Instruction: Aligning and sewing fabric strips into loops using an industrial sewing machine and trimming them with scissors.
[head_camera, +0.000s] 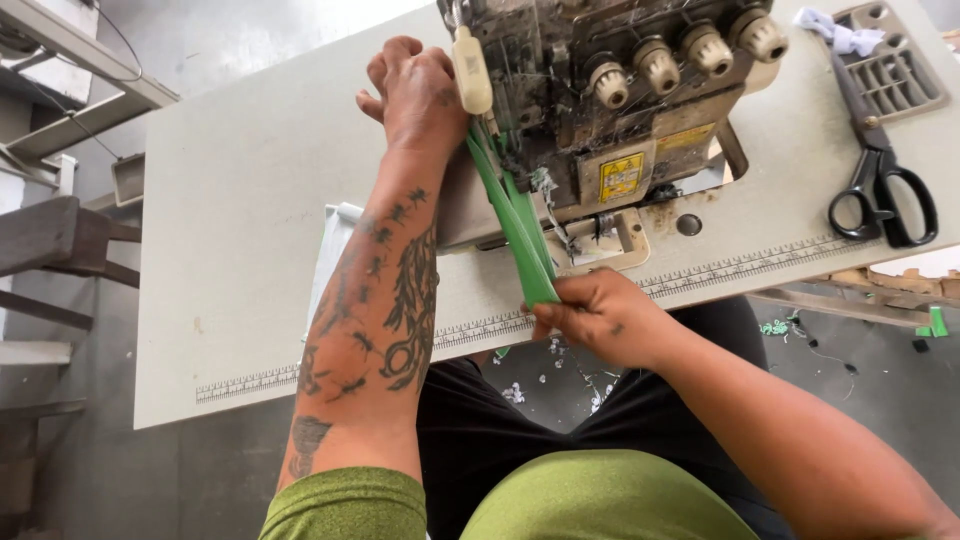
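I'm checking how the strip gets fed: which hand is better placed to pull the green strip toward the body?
Right. The right hand already pinches the green strip at its near end; the left hand rests up beside the sewing machine.

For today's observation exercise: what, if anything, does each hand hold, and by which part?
The right hand pinches the green fabric strip at its near end. The left hand rests by the sewing machine at the strip's far end; its grip cannot be told.

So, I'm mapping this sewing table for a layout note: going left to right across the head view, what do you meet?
Tattooed left hand → green fabric strip → worn grey overlock sewing machine → black-handled scissors on the pale tabletop.
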